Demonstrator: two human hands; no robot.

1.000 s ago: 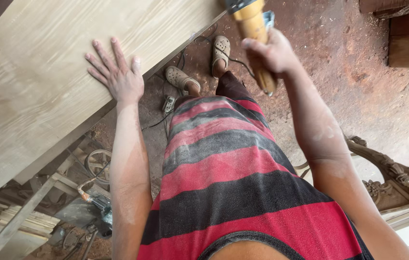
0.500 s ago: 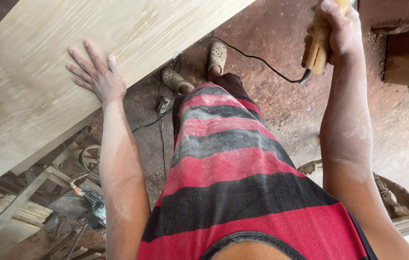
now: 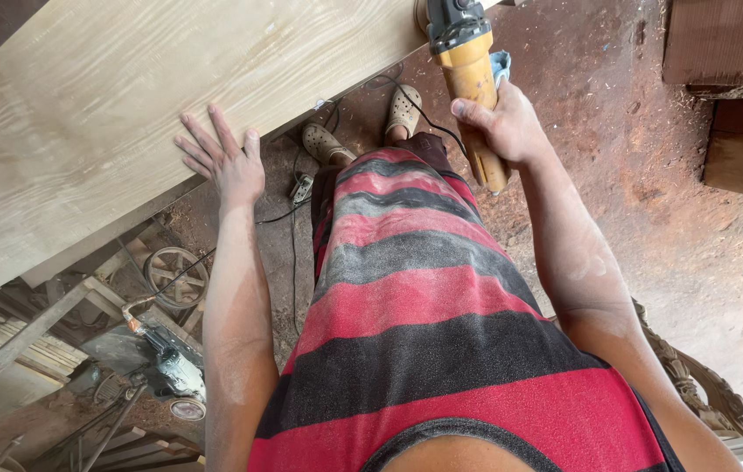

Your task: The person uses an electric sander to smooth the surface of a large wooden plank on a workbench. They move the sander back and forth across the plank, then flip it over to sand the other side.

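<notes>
The grinder (image 3: pixel 467 79) head is cut off by the top edge, so its disc and contact with the wooden panel (image 3: pixel 126 114) cannot be determined.

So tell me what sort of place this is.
Most likely a woodworking shop: a large pale wood panel, a yellow handheld power sander in the right hand, and stacked timber over a dusty floor.
</notes>
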